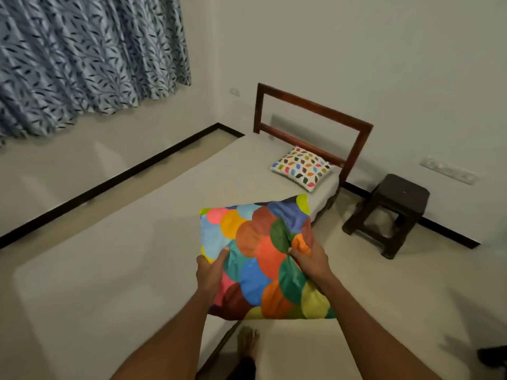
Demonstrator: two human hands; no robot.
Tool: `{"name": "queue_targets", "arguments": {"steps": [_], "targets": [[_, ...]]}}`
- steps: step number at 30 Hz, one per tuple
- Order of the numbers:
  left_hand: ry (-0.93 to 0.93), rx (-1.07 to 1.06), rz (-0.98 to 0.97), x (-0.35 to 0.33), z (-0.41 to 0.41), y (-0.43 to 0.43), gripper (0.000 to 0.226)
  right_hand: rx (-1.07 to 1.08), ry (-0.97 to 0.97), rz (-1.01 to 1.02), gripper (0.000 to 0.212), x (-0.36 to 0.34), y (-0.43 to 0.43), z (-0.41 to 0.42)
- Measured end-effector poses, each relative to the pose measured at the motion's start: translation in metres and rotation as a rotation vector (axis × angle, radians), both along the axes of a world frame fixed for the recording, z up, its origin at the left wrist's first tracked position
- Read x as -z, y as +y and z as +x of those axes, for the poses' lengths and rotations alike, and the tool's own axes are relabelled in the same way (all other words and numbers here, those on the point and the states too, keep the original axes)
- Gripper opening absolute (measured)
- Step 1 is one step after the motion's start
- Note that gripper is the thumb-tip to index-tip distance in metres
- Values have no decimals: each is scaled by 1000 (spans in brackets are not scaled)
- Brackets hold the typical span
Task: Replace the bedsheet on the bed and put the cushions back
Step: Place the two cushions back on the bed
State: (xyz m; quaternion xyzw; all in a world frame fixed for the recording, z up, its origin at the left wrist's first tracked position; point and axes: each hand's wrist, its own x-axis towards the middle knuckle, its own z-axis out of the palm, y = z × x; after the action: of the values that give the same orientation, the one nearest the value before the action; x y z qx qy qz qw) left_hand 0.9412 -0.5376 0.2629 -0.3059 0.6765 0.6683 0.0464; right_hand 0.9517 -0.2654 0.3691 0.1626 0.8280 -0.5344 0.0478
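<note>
I hold a cushion patterned with bright overlapping circles in the air over the bed's right edge. My left hand grips its left side, thumb on top. My right hand pinches a bunch of its cover on the right side. The bed is covered by a plain pale sheet that lies flat. A second cushion, white with small coloured leaf shapes, leans against the wooden headboard at the far right corner of the bed.
A dark wooden stool stands on the floor right of the bed's head, by the wall. A blue patterned curtain hangs at the far left. My bare foot is on the floor beside the bed.
</note>
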Motion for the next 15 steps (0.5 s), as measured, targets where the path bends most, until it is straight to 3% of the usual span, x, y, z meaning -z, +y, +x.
{"name": "queue_targets", "arguments": {"steps": [4, 12, 15], "targets": [[-17, 8, -5, -1, -77, 41, 81, 53, -42, 36, 36, 11, 32, -74], [-30, 81, -15, -12, -241, 100, 83, 95, -120, 88, 34, -1, 97, -228], [-44, 88, -18, -10, -291, 122, 89, 54, -129, 102, 45, -6, 118, -273]]}}
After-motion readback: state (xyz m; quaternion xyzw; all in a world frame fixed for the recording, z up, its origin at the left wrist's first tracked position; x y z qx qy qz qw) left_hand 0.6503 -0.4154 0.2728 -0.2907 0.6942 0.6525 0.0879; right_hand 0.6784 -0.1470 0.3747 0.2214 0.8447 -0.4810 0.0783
